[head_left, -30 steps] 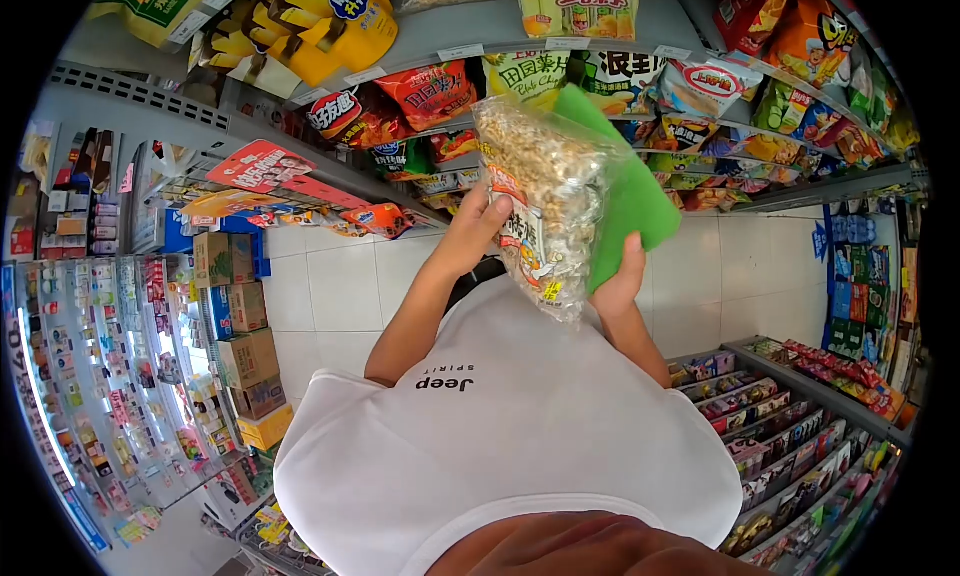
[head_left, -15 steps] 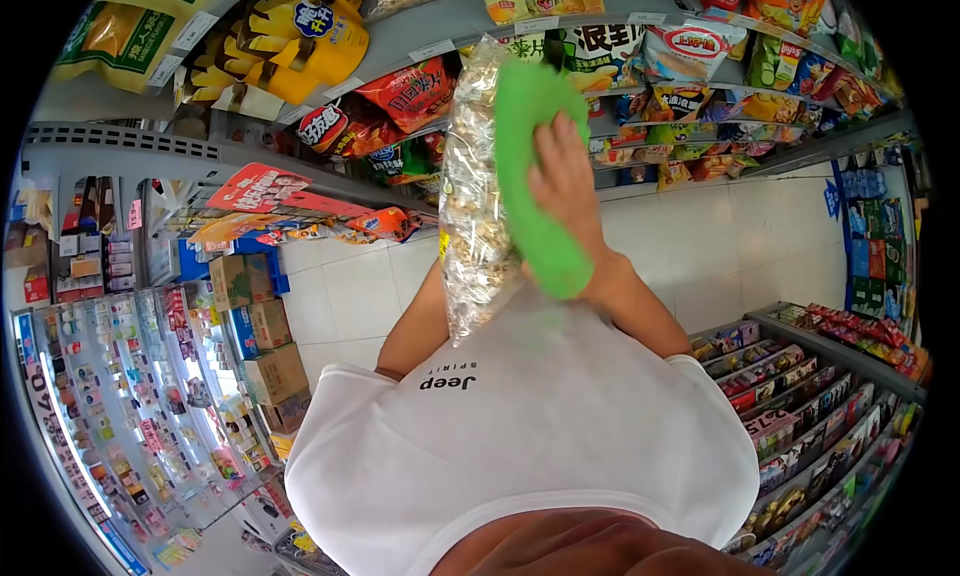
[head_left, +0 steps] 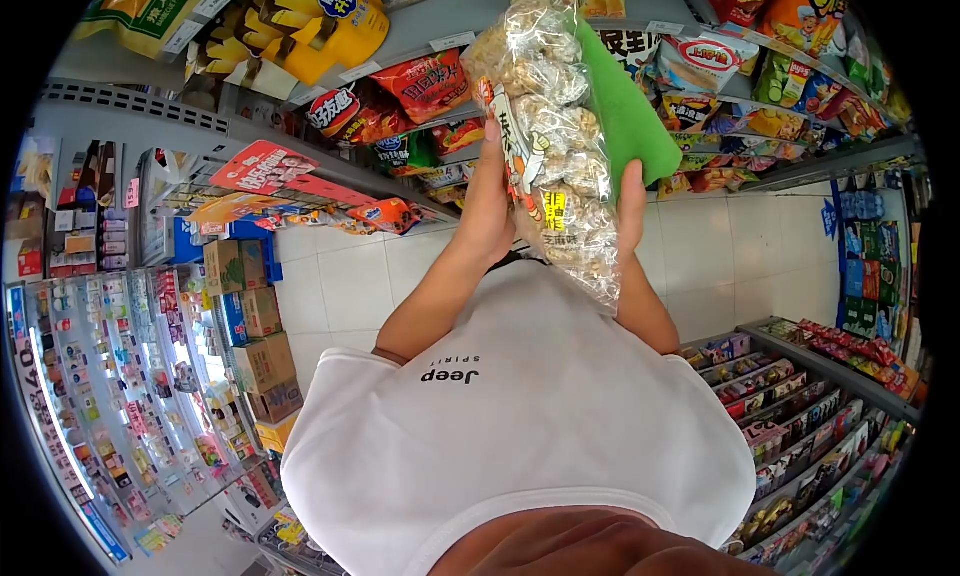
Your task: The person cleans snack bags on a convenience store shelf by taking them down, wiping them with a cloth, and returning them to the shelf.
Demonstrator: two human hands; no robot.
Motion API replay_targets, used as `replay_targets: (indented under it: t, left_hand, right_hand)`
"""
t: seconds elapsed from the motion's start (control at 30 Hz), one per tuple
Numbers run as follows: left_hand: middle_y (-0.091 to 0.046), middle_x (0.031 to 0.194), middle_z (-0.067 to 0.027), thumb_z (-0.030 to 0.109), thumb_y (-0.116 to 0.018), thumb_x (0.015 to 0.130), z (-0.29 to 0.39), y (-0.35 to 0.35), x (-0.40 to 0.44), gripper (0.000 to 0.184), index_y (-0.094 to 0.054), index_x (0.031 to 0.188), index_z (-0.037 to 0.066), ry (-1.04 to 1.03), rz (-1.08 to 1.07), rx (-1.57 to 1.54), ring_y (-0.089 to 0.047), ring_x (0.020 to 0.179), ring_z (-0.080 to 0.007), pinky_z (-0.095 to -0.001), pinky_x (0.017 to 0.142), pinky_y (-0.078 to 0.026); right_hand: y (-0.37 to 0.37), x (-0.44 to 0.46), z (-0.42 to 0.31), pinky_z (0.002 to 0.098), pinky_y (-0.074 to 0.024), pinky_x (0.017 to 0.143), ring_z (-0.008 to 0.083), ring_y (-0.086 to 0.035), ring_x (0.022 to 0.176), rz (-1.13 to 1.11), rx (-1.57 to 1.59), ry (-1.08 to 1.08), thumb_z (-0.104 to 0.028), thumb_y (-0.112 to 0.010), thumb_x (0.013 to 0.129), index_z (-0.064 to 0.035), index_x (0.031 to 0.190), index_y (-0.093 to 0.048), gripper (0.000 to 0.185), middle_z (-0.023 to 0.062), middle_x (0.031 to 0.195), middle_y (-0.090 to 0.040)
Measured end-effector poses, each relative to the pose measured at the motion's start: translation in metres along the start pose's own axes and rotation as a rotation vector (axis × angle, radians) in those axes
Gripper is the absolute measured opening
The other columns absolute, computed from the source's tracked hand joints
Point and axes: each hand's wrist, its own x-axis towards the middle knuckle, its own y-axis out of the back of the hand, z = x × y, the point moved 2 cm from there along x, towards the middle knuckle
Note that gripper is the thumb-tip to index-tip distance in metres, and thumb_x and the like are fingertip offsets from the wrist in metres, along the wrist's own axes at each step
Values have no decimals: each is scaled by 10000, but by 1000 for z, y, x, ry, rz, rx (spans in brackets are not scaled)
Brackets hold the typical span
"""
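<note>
My left hand (head_left: 487,208) is closed on the left edge of a clear snack bag (head_left: 560,146), thumb along its side. Pale, lumpy puffed pieces show through the plastic, along with printed lettering and a yellow label. The bag is held up before my chest, leaning with its top to the left. On its right side, my right hand (head_left: 630,211) grips a green cloth (head_left: 630,111), which lies against the back and right edge of the bag. Most of the right hand's fingers are hidden behind the bag and cloth.
Shelves of packaged snacks (head_left: 425,84) rise in front, with price tags along the shelf edge (head_left: 450,42). A red promotional sign (head_left: 262,168) juts out at left. Cardboard boxes (head_left: 265,363) are stacked lower left. Another snack rack (head_left: 800,406) stands lower right on the tiled floor (head_left: 690,266).
The bag has turned to show its printed side and now leans left at the top. The cloth has moved from in front of the bag's right side to behind it, with my right hand.
</note>
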Motion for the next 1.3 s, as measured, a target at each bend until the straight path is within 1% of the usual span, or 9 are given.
replay_targets:
  t: [0.1,0.2,0.3,0.5,0.73,0.9,1.07,1.27,1.3]
  left_hand:
    - [-536,1393,-93,566,-292,1035,11,6,10,639,-392,1462,101,-90,17,-33,-558,1233,-257,-419,1025,-471]
    - [-562,1361,-73,546,-399,1019,33,9,9,603,-431,1436,111,-215,106,-54,-567,1221,-250,-439,1020,-472]
    - [-581,1331,-99,407,-524,990,46,21,6,531,-463,1402,77,-220,72,-106,-590,1191,-270,-473,1016,-476]
    - [-617,1259,-127,258,-640,898,30,27,1,510,-518,1318,-4,-219,56,-20,-620,1138,-262,-457,984,-502]
    - [-625,1206,-119,249,-647,921,4,1,4,486,-509,1295,-29,-513,147,-61,-639,1069,-201,-386,910,-535]
    - [-600,1230,-133,101,-669,897,-7,14,0,496,-454,1331,-4,-618,139,31,-623,1080,-199,-379,907,-534]
    - [-624,1205,-111,181,-639,908,-7,24,-3,446,-507,1300,15,-489,260,-74,-632,1064,-219,-384,921,-523]
    - [-664,1145,-109,242,-645,862,8,79,-14,428,-582,1220,17,-285,464,-284,-654,1016,-262,-422,923,-520]
    - [-663,1151,-111,228,-646,860,7,84,-20,434,-577,1232,15,-286,504,-270,-652,1027,-266,-427,915,-525]
  right_hand:
    - [19,-34,9,448,-384,1102,310,-488,1308,107,-302,9,-553,-355,999,-23,1506,-292,736,164,1474,-432]
    - [46,-51,11,463,-391,1099,314,-482,1315,74,-346,-100,-495,-318,1016,-40,1492,-325,658,162,1468,-440]
    - [35,-56,3,483,-395,1094,324,-485,1311,236,-14,-175,-455,-301,1023,-40,1475,-352,616,165,1458,-452]
    - [17,-37,-20,492,-414,1075,312,-491,1309,422,30,-38,-487,-327,1024,-67,1476,-369,619,140,1439,-475]
    - [5,-26,-5,421,-425,1057,245,-523,1254,325,188,17,-529,-370,1024,-116,1421,-437,577,69,1369,-534]
    - [2,-26,-6,438,-396,1084,262,-496,1283,461,150,10,-541,-363,1021,-120,1450,-405,602,77,1406,-500]
    - [9,-28,-12,457,-404,1082,279,-484,1305,352,87,80,-522,-360,1025,-98,1470,-375,615,102,1445,-470]
    - [37,-48,7,393,-467,1008,241,-567,1195,457,129,-292,-437,-411,1029,-62,1382,-472,518,95,1313,-571]
    - [41,-47,3,393,-470,1002,239,-572,1187,528,77,-190,-431,-408,1029,-57,1373,-480,513,95,1305,-575]
